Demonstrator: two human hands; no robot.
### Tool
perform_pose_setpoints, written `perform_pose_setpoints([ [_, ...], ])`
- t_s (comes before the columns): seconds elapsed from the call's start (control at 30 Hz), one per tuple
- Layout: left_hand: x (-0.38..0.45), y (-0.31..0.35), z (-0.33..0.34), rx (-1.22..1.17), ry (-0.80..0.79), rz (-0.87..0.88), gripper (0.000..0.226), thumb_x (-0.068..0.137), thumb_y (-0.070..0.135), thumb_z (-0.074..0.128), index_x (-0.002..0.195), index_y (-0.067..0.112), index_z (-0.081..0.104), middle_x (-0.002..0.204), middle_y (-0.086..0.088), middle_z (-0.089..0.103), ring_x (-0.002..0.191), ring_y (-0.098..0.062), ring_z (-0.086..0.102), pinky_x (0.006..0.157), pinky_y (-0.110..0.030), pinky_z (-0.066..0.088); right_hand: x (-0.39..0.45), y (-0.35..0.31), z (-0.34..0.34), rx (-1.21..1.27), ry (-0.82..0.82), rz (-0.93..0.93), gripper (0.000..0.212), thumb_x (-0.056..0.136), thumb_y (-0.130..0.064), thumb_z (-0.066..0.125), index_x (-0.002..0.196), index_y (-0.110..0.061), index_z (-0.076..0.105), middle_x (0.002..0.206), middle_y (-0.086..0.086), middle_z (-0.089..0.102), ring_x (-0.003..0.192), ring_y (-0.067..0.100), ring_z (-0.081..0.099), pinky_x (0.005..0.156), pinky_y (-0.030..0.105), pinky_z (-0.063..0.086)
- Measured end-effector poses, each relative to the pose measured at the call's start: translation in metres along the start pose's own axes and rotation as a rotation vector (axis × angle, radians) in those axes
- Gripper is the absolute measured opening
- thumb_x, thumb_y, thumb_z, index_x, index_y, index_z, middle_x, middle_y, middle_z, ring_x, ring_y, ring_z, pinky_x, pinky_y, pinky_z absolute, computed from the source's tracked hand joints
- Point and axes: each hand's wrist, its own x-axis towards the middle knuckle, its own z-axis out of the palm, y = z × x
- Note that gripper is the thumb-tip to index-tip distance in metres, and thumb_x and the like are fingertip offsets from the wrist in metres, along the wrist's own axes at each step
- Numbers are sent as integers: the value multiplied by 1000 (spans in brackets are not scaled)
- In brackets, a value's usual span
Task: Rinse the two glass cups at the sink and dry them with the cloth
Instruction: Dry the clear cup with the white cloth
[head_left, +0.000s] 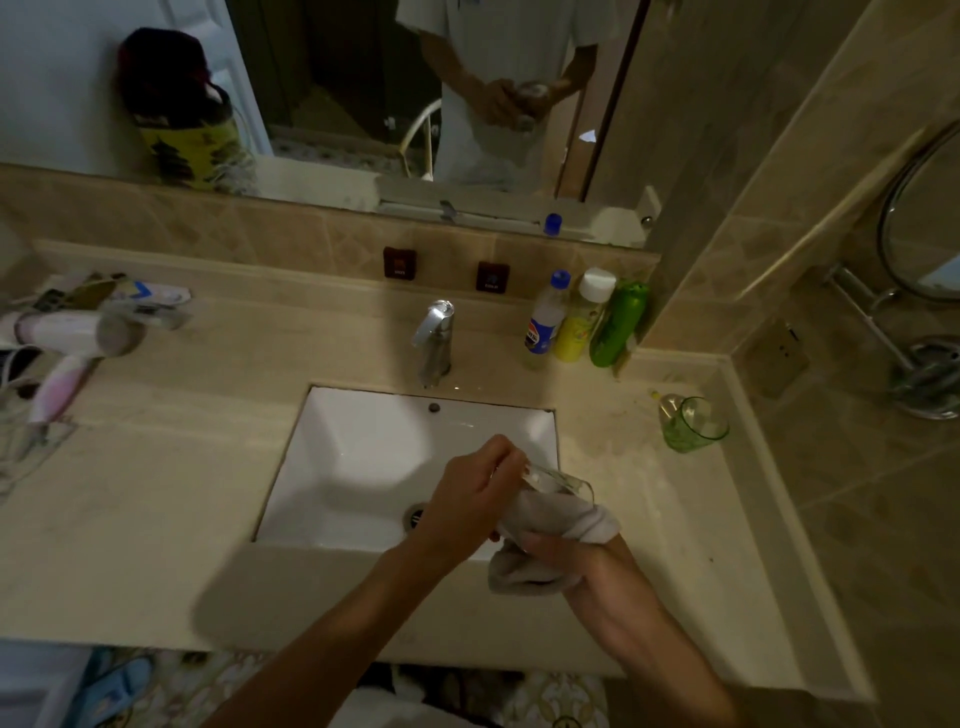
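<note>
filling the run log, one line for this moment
step: drying | left hand: holds glass cup | right hand: holds cloth | green cup: on counter

The cloth (556, 525) covers much of the glass cup (558, 480), and the right hand (597, 577) is partly hidden under it. The hair dryer (72, 338) is blurred. Labels on the 3 bottles (576, 322) are unreadable.

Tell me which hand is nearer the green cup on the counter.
Right. The right hand, gripping the cloth, is below-left of the green cup; the left hand holds the glass farther left.
</note>
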Motion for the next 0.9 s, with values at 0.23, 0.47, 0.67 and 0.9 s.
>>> perform_pose_setpoints([
  [0.23, 4, -11, -26, -490, -356, -583, 54, 94, 67, 52, 86, 18, 72, 73, -4, 57, 52, -12, 43, 45, -19, 34, -1, 2, 1, -1068, 69, -458, 15, 82, -18, 78, 94, -23, 72, 76, -29, 66, 78, -19, 59, 71, 1, 45],
  [0.47, -1, -9, -2, 82, -58, -89, 26, 101, 48, 50, 92, 25, 58, 81, 1, 65, 53, -1, 56, 48, -23, 47, 3, -2, -4, -141, -58, 10, 10, 80, 2, 75, 90, 1, 77, 88, 24, 75, 79, 31, 75, 66, 33, 61],
  [0.67, -6, -5, -27, -73, -309, -94, 43, 94, 66, 49, 103, 26, 62, 83, 3, 70, 63, -13, 64, 48, -25, 49, -6, -8, -1, -223, -138, -76, 16, 71, -16, 83, 84, -8, 81, 78, 19, 77, 74, 26, 76, 65, 31, 60],
  [0.9, -5, 0, -32, -167, -459, -355, 64, 100, 67, 33, 77, 20, 69, 67, -3, 62, 53, -14, 53, 48, -21, 44, -3, -15, 2, -711, -54, -79, 30, 77, -2, 84, 102, -8, 68, 65, -15, 73, 64, -4, 69, 60, 12, 53],
])
